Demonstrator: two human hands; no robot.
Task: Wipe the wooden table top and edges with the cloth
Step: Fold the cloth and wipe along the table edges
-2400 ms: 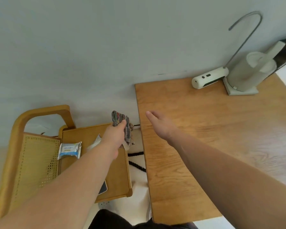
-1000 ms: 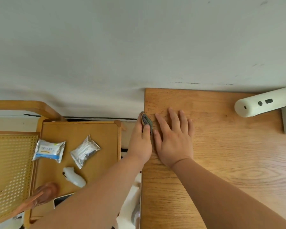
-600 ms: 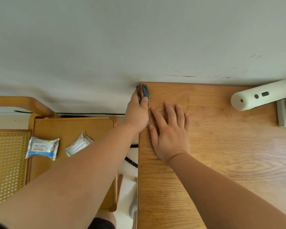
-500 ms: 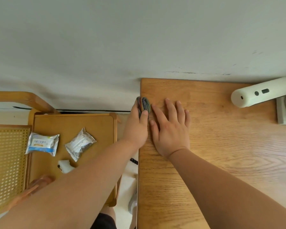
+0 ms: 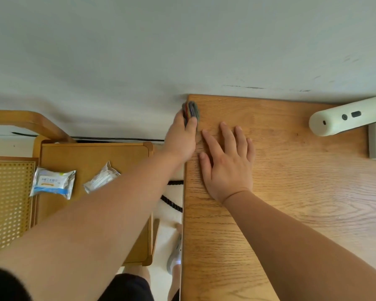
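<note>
Now the left hand (image 5: 180, 140) grips the folded cloth (image 5: 191, 109) with curled fingers and holds it against the left edge of the wooden worktop (image 5: 291, 192), near the far corner. Just to its right, the right hand (image 5: 227, 161) lies flat on the worktop with straight fingers and holds nothing. Off to the left of the left hand, a blue and white packet (image 5: 52, 183) lies on a low wooden tray (image 5: 91, 153).

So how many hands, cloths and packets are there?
Hands: 2, left hand and right hand
Cloth: 1
Packets: 2, blue packet and clear packet
Total: 5
</note>
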